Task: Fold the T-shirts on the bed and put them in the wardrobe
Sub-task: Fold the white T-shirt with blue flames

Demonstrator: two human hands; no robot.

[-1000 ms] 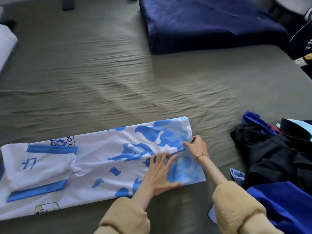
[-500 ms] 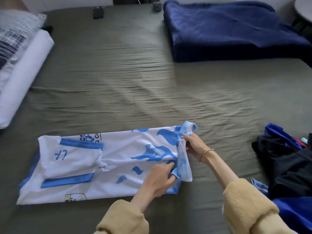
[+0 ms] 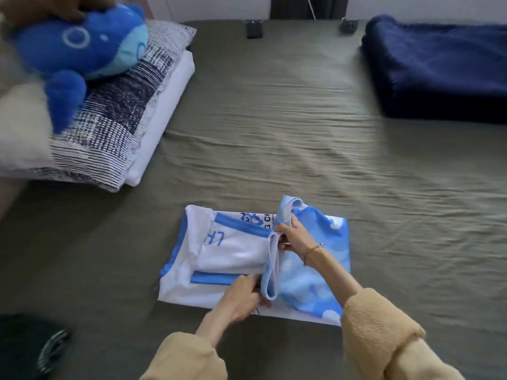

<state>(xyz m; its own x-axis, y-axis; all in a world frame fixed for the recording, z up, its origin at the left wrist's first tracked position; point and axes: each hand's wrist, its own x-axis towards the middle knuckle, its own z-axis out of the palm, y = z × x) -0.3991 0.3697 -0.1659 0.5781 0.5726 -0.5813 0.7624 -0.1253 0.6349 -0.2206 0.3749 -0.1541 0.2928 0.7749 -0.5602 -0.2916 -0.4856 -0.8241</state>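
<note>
A white T-shirt (image 3: 233, 250) with blue stripes and a blue flame print lies on the olive bed sheet (image 3: 274, 119), near the front edge. Its bottom hem is lifted and stands as a raised fold across the shirt's middle. My left hand (image 3: 241, 300) pinches the near end of that hem. My right hand (image 3: 293, 237) pinches the far end, a thin bracelet on its wrist. The blue-printed lower half lies doubled over to the right of the hem.
A folded navy blanket (image 3: 439, 67) lies at the far right. Striped and white pillows (image 3: 118, 116) with a blue plush toy (image 3: 79, 48) are at the far left. A dark object (image 3: 33, 349) sits at the lower left corner. Two small dark devices (image 3: 253, 30) rest at the far edge.
Both hands have carried the shirt's bottom hem leftward over the shirt, from its right end to its middle. The view has swung left; the heap of dark clothes at the right has left the frame.
</note>
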